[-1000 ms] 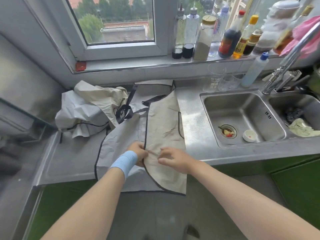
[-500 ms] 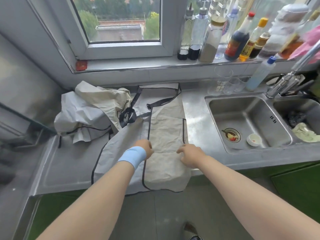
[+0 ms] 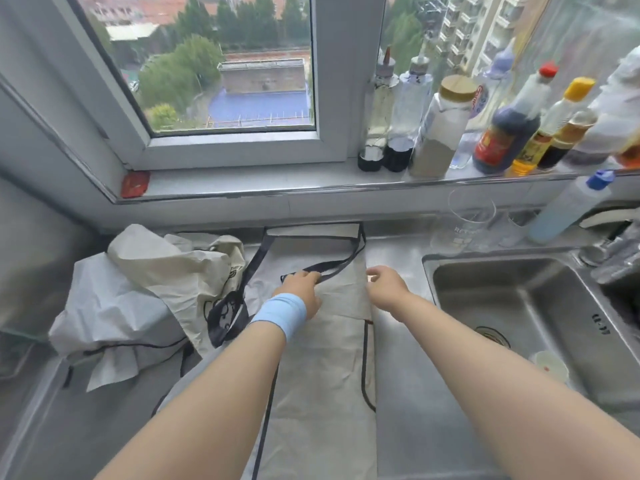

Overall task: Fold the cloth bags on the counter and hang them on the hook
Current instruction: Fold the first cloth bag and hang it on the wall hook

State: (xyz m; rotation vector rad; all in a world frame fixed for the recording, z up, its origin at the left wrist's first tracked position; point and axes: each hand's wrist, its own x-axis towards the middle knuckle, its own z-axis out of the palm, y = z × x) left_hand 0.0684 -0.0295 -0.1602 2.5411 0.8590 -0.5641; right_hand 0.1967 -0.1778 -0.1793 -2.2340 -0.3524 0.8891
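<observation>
A beige cloth bag (image 3: 322, 368) with black trim lies flat on the steel counter (image 3: 401, 393), folded lengthwise into a narrow strip. Its black strap (image 3: 341, 263) loops across the far end. My left hand (image 3: 303, 289), with a blue wristband, rests on the bag with its fingertips on the strap. My right hand (image 3: 384, 287) hovers at the bag's right edge, fingers relaxed, holding nothing. A crumpled heap of more cloth bags (image 3: 145, 292) sits to the left. No hook is in view.
A steel sink (image 3: 519, 306) opens right of the bag, with a small white cup (image 3: 550, 367) inside. Glasses (image 3: 467, 220) and a blue-capped bottle (image 3: 571, 206) stand behind it. Several bottles (image 3: 446, 126) line the window sill.
Both hands slid from the bag's near end up to its far end by the strap. The right flap now lies flat over the bag.
</observation>
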